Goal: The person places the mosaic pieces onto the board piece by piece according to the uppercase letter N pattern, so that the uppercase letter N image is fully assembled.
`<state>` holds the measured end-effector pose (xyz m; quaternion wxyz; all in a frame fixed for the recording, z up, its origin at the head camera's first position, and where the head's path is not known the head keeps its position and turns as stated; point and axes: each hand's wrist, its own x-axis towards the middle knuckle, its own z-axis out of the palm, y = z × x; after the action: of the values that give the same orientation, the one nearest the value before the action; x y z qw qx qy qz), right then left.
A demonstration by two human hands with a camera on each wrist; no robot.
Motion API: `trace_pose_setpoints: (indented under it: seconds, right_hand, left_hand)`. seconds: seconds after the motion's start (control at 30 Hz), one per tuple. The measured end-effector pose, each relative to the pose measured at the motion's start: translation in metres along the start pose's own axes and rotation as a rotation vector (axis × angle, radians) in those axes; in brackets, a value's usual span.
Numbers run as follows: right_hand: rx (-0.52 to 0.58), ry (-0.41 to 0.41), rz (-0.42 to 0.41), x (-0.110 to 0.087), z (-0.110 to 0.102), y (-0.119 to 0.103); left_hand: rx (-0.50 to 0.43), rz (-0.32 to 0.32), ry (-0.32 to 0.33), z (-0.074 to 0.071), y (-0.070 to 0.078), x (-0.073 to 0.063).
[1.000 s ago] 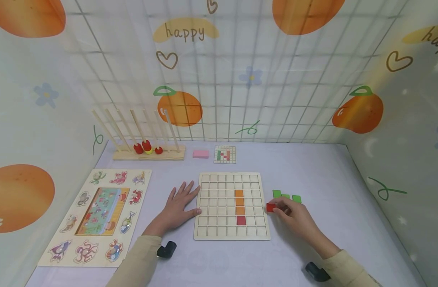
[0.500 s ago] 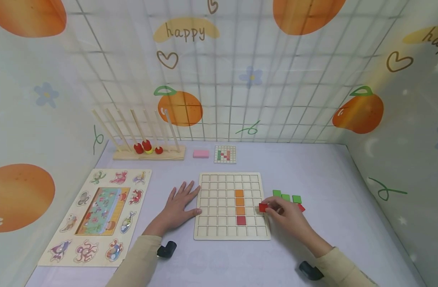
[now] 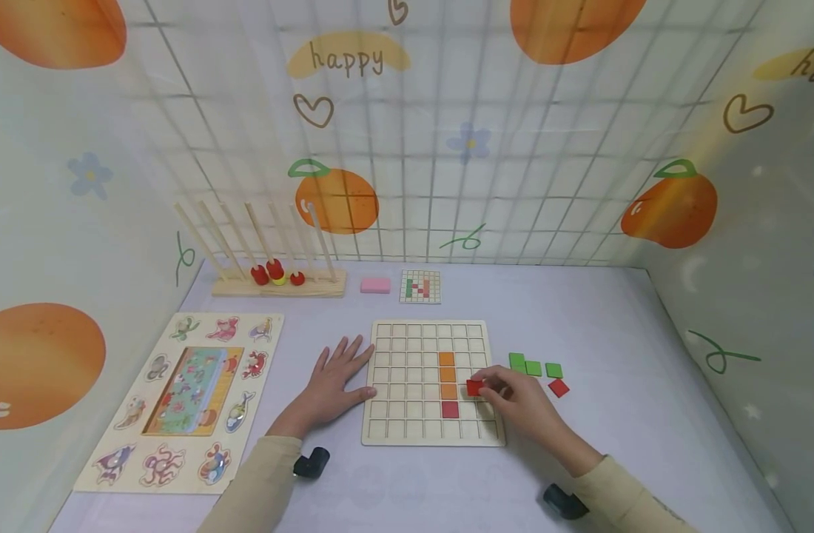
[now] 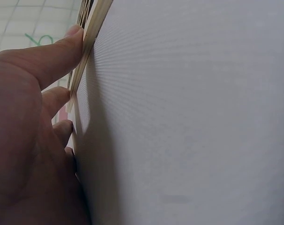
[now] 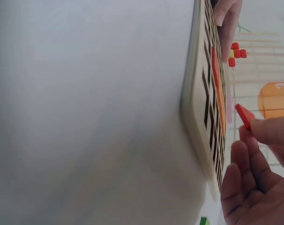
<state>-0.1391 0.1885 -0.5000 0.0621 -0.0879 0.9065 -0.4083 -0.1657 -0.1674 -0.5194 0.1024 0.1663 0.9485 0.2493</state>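
Head view: the left hand (image 3: 330,383), fingers spread, touches the square pale wooden grid board (image 3: 416,384); the right hand (image 3: 530,406) pinches a square red tile (image 3: 473,388) over its right side. Left wrist: thumb (image 4: 55,58) against the board. Right wrist: the tile tilts; placing seems underway, next needing alignment and levelling.

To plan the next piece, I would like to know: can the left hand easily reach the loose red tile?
Probably not easily. The left hand touches the left edge of the board; the loose red tile lies past its right edge, with the right hand between.
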Motion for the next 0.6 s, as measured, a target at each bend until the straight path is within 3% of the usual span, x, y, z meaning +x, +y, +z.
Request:
trace_pose_setpoints:
  seconds: [0.6]
  right_hand:
    - [0.006,-0.035,-0.105,0.007,0.024,-0.020]
  left_hand:
    - [0.001,0.010,0.007,0.000,0.000,-0.001]
